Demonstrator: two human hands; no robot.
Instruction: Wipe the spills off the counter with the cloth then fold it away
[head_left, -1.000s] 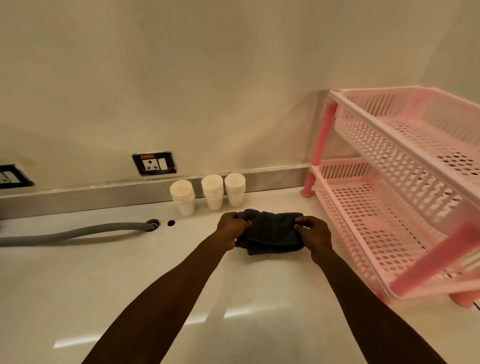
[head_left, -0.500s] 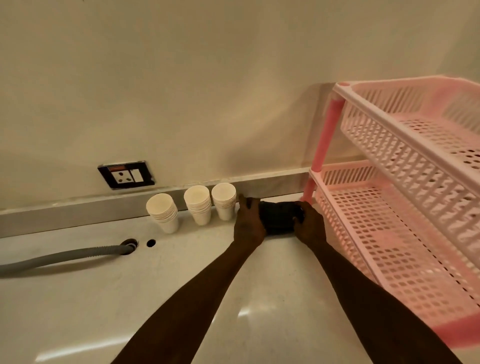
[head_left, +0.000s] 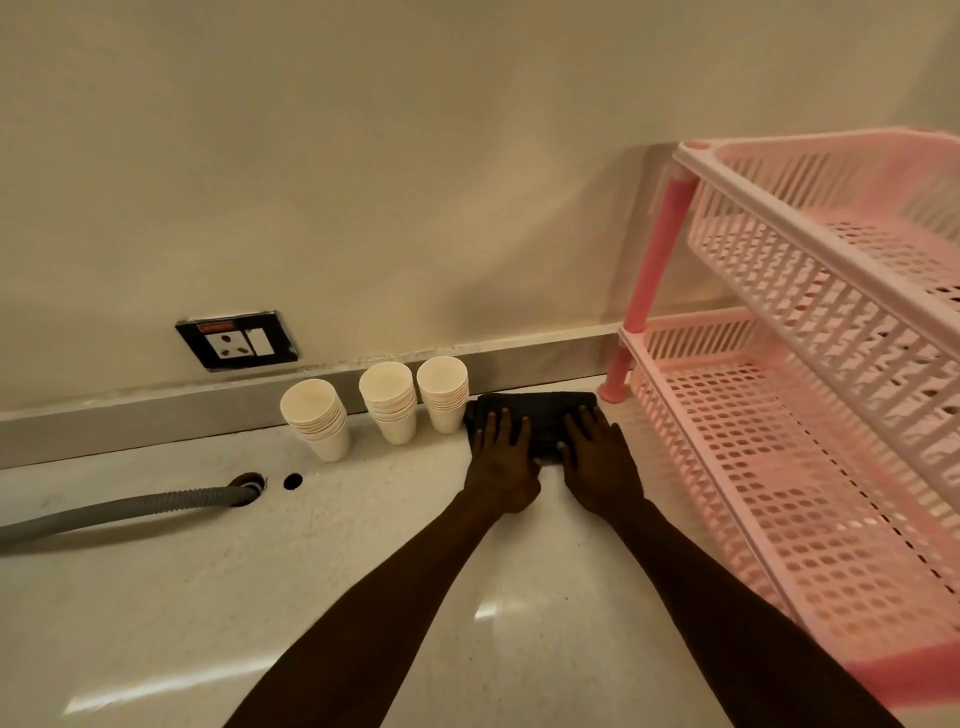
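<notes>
The dark folded cloth (head_left: 540, 415) lies flat on the white counter (head_left: 363, 561), up against the back ledge between the paper cups and the pink rack's leg. My left hand (head_left: 501, 462) rests palm down on its left part, fingers spread. My right hand (head_left: 597, 462) lies flat on its right part, fingers apart. Neither hand grips the cloth. The near half of the cloth is hidden under my hands.
Three stacks of white paper cups (head_left: 389, 408) stand at the back wall, left of the cloth. A pink two-tier plastic rack (head_left: 810, 415) fills the right side. A grey hose (head_left: 130, 512) enters a hole in the counter at left. A wall socket (head_left: 236, 340) sits above the ledge.
Both hands carried the folded cloth from the counter's middle back to the wall by the rack leg, set it down, and now lie flat on top instead of gripping its ends.
</notes>
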